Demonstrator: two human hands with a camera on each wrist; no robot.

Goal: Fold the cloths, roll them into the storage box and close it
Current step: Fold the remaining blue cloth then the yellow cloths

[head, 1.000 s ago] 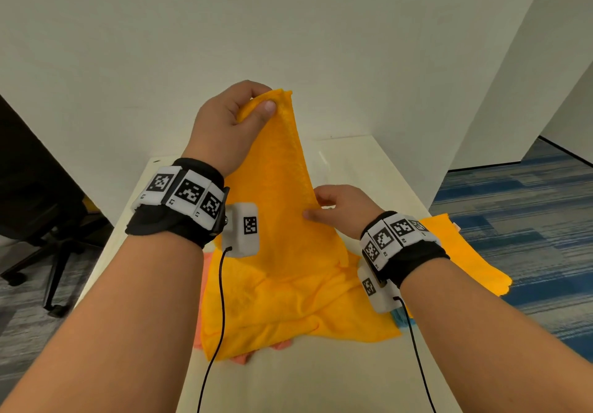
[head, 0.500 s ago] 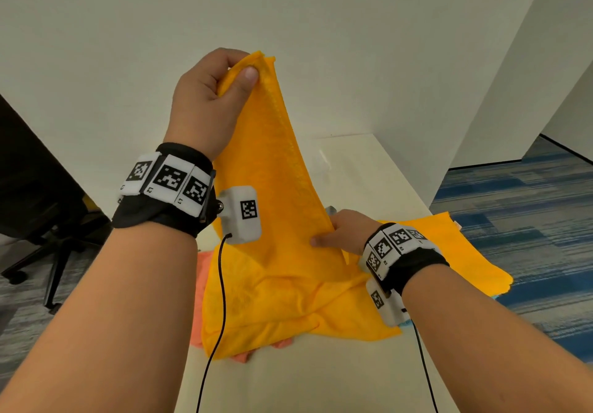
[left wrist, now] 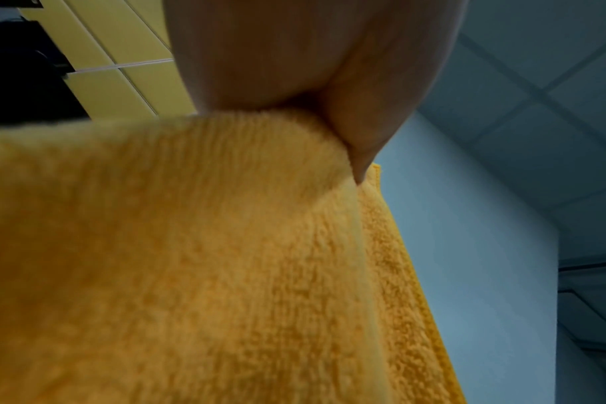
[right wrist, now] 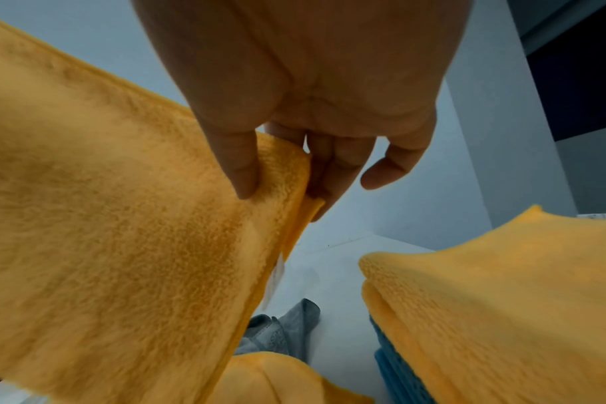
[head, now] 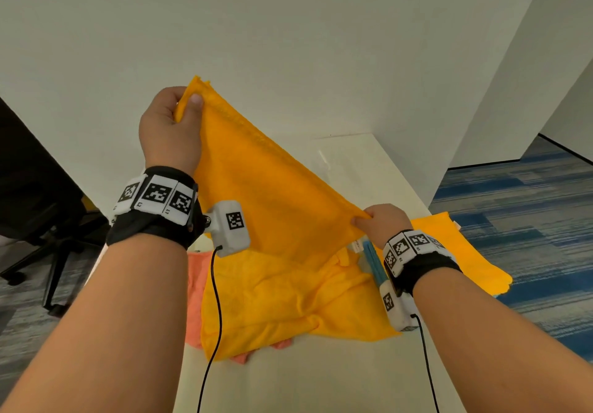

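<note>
Nearest on the white table (head: 337,380): an orange cloth (head: 288,220), its lower part crumpled over a pink cloth (head: 194,297). Right hand (head: 383,223) low, thumb and fingers pinching one corner of the orange cloth. Beside that wrist, a folded orange cloth (head: 455,252) lying on a blue cloth (head: 373,262); a grey cloth (right wrist: 280,330) shows under the raised one. Left hand (head: 170,133) higher and farther out, thumb and fingers pinching the other corner, edge stretched taut between hands. White wall (head: 288,27) behind.
</note>
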